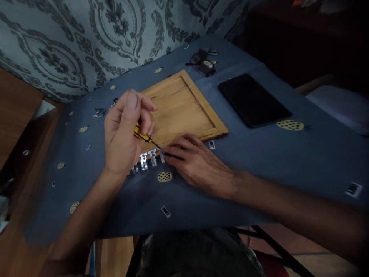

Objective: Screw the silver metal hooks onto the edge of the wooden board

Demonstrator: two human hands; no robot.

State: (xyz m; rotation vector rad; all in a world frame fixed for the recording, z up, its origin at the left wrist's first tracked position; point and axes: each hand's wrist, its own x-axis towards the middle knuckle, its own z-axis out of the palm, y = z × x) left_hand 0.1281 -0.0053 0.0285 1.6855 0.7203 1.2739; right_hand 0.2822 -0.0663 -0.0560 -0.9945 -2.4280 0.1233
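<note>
By one panel (pixel 181 107), left fingers (pixel 146 122) hold one screwdriver (pixel 142 135).

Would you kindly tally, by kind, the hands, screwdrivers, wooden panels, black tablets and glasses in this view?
Left hand and right hand: 2
Screwdriver: 1
Wooden panel: 1
Black tablet: 1
Pair of glasses: 1
Total: 6

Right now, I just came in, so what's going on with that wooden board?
A person's left hand holds a yellow screwdriver, its tip at a row of metal hooks along the near edge of the wooden board. The right hand has its fingers close by the tip. Sunglasses and a black tablet lie beyond the board on the table.
</note>
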